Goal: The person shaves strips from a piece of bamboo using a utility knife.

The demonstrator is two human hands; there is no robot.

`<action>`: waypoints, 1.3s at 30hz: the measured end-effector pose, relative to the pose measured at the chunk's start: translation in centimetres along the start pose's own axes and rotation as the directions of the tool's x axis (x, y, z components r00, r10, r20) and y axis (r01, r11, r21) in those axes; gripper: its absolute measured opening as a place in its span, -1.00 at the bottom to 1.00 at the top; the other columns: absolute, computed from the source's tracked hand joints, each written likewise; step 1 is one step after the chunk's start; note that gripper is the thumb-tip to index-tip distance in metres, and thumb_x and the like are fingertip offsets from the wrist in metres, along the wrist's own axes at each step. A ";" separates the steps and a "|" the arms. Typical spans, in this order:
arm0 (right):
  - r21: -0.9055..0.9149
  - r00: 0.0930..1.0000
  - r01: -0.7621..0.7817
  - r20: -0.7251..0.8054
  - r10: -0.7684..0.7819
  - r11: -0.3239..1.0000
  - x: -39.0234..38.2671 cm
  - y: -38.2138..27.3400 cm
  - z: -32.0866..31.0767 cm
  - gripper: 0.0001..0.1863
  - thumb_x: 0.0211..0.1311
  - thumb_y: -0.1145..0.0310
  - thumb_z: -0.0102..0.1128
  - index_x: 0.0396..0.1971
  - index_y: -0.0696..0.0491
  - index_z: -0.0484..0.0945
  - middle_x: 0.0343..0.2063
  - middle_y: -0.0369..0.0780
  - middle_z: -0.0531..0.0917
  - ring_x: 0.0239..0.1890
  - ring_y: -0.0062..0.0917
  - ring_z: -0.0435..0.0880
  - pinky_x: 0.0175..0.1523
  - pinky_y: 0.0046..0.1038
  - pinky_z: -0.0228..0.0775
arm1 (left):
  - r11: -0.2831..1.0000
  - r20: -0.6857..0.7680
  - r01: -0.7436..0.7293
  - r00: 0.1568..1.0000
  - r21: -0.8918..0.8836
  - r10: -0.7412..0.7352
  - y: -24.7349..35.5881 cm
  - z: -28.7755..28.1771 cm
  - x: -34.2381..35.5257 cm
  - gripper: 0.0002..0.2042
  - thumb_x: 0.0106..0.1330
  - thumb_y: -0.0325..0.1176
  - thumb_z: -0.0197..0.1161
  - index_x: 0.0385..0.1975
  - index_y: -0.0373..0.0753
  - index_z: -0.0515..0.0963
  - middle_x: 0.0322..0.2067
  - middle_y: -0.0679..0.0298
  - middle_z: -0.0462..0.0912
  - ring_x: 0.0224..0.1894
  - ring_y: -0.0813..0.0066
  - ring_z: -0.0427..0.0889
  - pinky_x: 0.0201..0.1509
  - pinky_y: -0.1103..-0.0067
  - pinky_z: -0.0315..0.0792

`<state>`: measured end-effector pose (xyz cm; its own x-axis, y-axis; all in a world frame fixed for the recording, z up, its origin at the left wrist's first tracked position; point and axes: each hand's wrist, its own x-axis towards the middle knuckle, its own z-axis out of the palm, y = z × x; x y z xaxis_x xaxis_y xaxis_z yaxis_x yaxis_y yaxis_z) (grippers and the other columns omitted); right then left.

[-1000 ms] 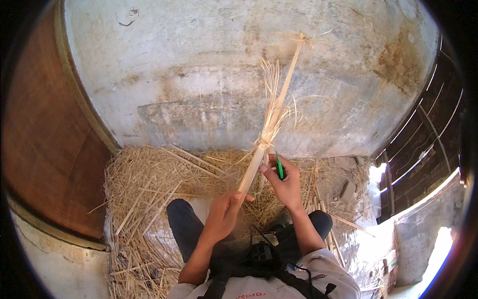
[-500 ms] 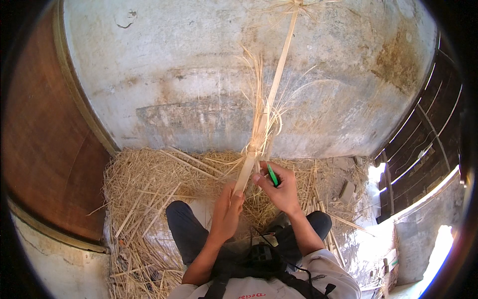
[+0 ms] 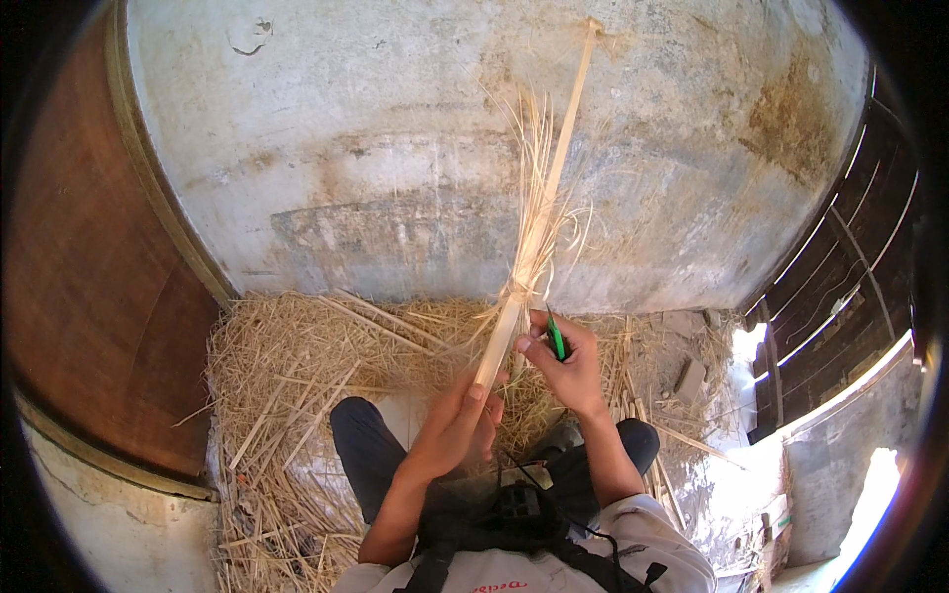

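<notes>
A long pale bamboo strip [image 3: 502,338] slants up and away from me toward the wall. My left hand [image 3: 447,430] grips its near end, thumb along the top and fingers underneath. Thin curled shavings [image 3: 535,232] fan out from the strip's middle, bunched just beyond my right hand [image 3: 571,374]. That hand is closed around a green-handled knife [image 3: 557,339] with a dark pointed end, its thumb and fingertips close against the strip's right side. Where the blade meets the bamboo, if it does, is hidden.
Straw-like shavings [image 3: 287,341] and loose strips [image 3: 252,494] cover the floor between my knees and the stained wall [image 3: 395,178]. A brown door panel [image 3: 129,247] stands at left. A small block [image 3: 689,380] lies at right, near a dark slatted wall [image 3: 830,237].
Both hands have shifted slightly right, the right one also a little away from me. The strip has moved along, and its bunched shavings now sit farther right and higher.
</notes>
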<state>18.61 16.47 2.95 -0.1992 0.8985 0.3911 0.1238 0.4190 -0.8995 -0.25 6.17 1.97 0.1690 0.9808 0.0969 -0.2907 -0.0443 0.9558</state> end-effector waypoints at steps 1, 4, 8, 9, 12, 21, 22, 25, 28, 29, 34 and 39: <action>-0.010 1.000 0.007 -0.007 -0.007 1.000 0.3 -0.3 -0.1 -0.65 0.41 0.36 0.48 0.11 0.16 0.74 -0.44 -0.48 0.53 -0.41 -0.82 0.42 -0.31 -0.61 0.29 | 0.998 0.073 0.046 0.996 -0.035 -0.043 0.0 -0.6 -0.1 -0.49 0.76 0.09 -0.10 0.20 -0.31 0.45 -0.44 0.43 0.39 -0.57 0.70 0.38 -0.60 0.64 0.30; 0.021 1.000 0.013 -0.013 -0.013 1.000 1.4 -0.7 -0.3 -0.63 0.42 0.35 0.48 0.15 0.15 0.73 -0.38 -0.45 0.57 -0.36 -0.81 0.47 -0.26 -0.61 0.33 | 0.980 0.218 0.186 0.962 -0.067 -0.167 -0.5 -2.1 -0.4 -0.48 0.77 0.13 -0.19 0.08 -0.27 0.47 -0.46 0.46 0.33 -0.58 0.71 0.34 -0.58 0.64 0.26; 0.043 1.000 0.017 -0.023 -0.016 0.999 1.9 -0.3 -0.5 -0.64 0.43 0.34 0.46 0.15 0.16 0.73 -0.32 -0.43 0.62 -0.30 -0.77 0.53 -0.21 -0.58 0.40 | 0.983 0.183 0.185 0.965 0.021 -0.186 -2.5 -2.3 -0.7 -0.54 0.78 0.08 -0.16 -0.07 -0.21 0.49 -0.44 0.45 0.39 -0.54 0.67 0.37 -0.47 0.58 0.29; 0.023 1.000 0.022 -0.022 -0.021 0.999 1.9 -0.2 -0.4 -0.62 0.43 0.34 0.45 0.16 0.15 0.72 -0.31 -0.41 0.64 -0.31 -0.74 0.55 -0.20 -0.55 0.42 | 0.989 0.173 0.146 0.973 0.038 -0.150 -2.6 -2.2 -0.5 -0.54 0.78 0.08 -0.15 -0.11 -0.20 0.49 -0.44 0.45 0.39 -0.52 0.65 0.38 -0.44 0.55 0.30; -0.074 0.996 0.084 -0.032 -0.087 0.994 1.7 -0.4 -0.5 -0.59 0.43 0.32 0.43 0.21 0.13 0.70 -0.30 -0.31 0.69 -0.32 -0.60 0.61 -0.17 -0.49 0.48 | 0.933 0.016 -0.096 0.995 0.346 0.097 -2.5 -1.0 -0.5 -0.53 0.79 0.03 -0.16 -0.30 -0.19 0.42 -0.54 0.44 0.28 -0.55 0.59 0.26 -0.49 0.45 0.19; -0.414 0.892 0.451 0.230 -0.389 0.791 -1.5 -1.7 -0.9 -0.67 0.39 0.17 0.45 -0.05 0.11 0.74 -0.31 -0.12 0.77 -0.35 -0.26 0.79 -0.23 -0.32 0.59 | 0.698 -0.107 -0.027 0.983 0.715 0.147 0.0 -0.4 -0.6 -0.61 0.73 -0.11 -0.02 0.02 -0.40 0.50 -0.41 -0.17 0.64 -0.32 -0.34 0.63 -0.24 0.01 0.41; -0.426 0.882 0.469 0.276 -0.383 0.774 -1.7 -2.1 -0.6 -0.68 0.36 0.18 0.48 -0.07 0.10 0.74 -0.30 -0.12 0.78 -0.35 -0.25 0.79 -0.24 -0.31 0.61 | 0.690 -0.094 -0.061 0.978 0.721 0.185 -0.2 -0.5 -0.6 -0.61 0.73 -0.11 -0.01 0.03 -0.41 0.49 -0.41 -0.17 0.64 -0.31 -0.34 0.63 -0.24 0.01 0.41; -0.439 0.855 0.512 0.340 -0.391 0.738 -1.7 -2.2 0.1 -0.69 0.27 0.23 0.54 -0.09 0.07 0.75 -0.29 -0.16 0.80 -0.37 -0.24 0.81 -0.29 -0.31 0.62 | 0.672 -0.066 -0.132 0.963 0.729 0.261 -0.7 -0.7 -0.8 -0.60 0.73 -0.10 -0.02 0.07 -0.41 0.47 -0.39 -0.18 0.63 -0.29 -0.36 0.63 -0.23 -0.01 0.41; -0.424 0.850 0.519 0.345 -0.398 0.742 -1.7 -2.2 0.4 -0.70 0.25 0.25 0.55 -0.08 0.05 0.76 -0.30 -0.18 0.80 -0.38 -0.25 0.81 -0.30 -0.32 0.63 | 0.691 -0.080 -0.113 0.968 0.714 0.240 -0.3 -0.7 -1.1 -0.60 0.73 -0.08 -0.03 0.11 -0.39 0.44 -0.37 -0.18 0.63 -0.27 -0.38 0.63 -0.23 -0.02 0.41; -0.417 0.852 0.516 0.343 -0.397 0.748 -1.6 -2.2 0.5 -0.70 0.25 0.25 0.55 -0.08 0.05 0.76 -0.29 -0.19 0.80 -0.38 -0.24 0.81 -0.31 -0.32 0.63 | 0.705 -0.093 -0.090 0.972 0.704 0.216 0.2 -0.5 -1.2 -0.60 0.73 -0.08 -0.04 0.11 -0.38 0.43 -0.37 -0.18 0.63 -0.26 -0.38 0.63 -0.23 -0.02 0.41; -0.426 0.845 0.526 0.361 -0.394 0.736 -1.7 -2.4 0.5 -0.69 0.20 0.29 0.57 -0.09 0.07 0.77 -0.29 -0.18 0.81 -0.38 -0.25 0.82 -0.31 -0.33 0.63 | 0.677 -0.117 -0.048 0.974 0.734 0.195 0.5 0.0 -1.2 -0.60 0.73 -0.07 -0.03 0.09 -0.37 0.42 -0.40 -0.19 0.62 -0.28 -0.41 0.63 -0.27 -0.04 0.40; -0.373 0.842 0.534 0.324 -0.432 0.759 -1.5 -2.2 0.4 -0.71 0.15 0.33 0.59 -0.17 0.10 0.78 -0.30 -0.15 0.82 -0.40 -0.26 0.82 -0.32 -0.36 0.63 | 0.675 -0.151 -0.060 0.956 0.735 0.250 0.4 0.6 -1.5 -0.63 0.73 -0.10 -0.03 0.04 -0.37 0.41 -0.45 -0.23 0.59 -0.32 -0.45 0.61 -0.29 -0.06 0.37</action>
<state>18.22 14.17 4.26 -0.5360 0.5326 0.6550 0.3505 0.8462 -0.4013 -0.02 4.54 2.42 -0.0529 0.9557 0.2896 0.4861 -0.2287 0.8435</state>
